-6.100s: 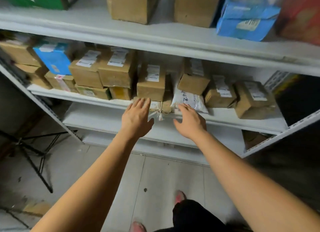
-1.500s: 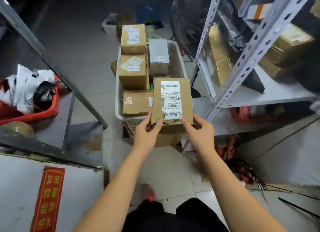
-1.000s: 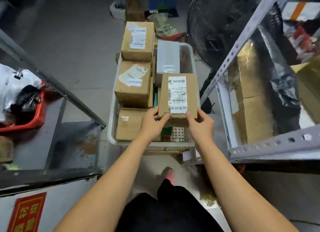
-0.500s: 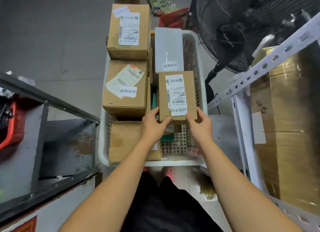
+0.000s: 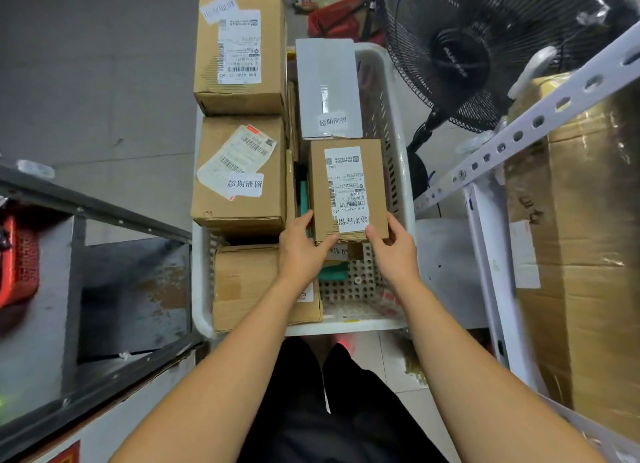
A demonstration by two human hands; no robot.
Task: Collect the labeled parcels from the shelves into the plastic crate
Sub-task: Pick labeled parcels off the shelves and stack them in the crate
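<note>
1. While both arms reach forward over black shorts (image 5: 332,403), the left hand (image 5: 302,251) and right hand (image 5: 394,251) close on the near corners of a parcel (image 5: 348,190), fingers curled around its edges, thumbs on top.
2. That parcel, label up, sits over the right half of the crate (image 5: 403,157), above the crate's perforated floor; whether it rests on anything I cannot tell.
3. Left of the parcel, inside the crate, lies a low brown box (image 5: 249,286), partly under the left forearm.
4. Beyond that box stands a taller box (image 5: 239,175) with a skewed label, and beyond it another box (image 5: 240,52) at the crate's far end.
5. Just beyond the parcel lies a grey box (image 5: 327,86).
6. Right of the crate stand a white rack (image 5: 530,130) and a black fan (image 5: 457,57).
</note>
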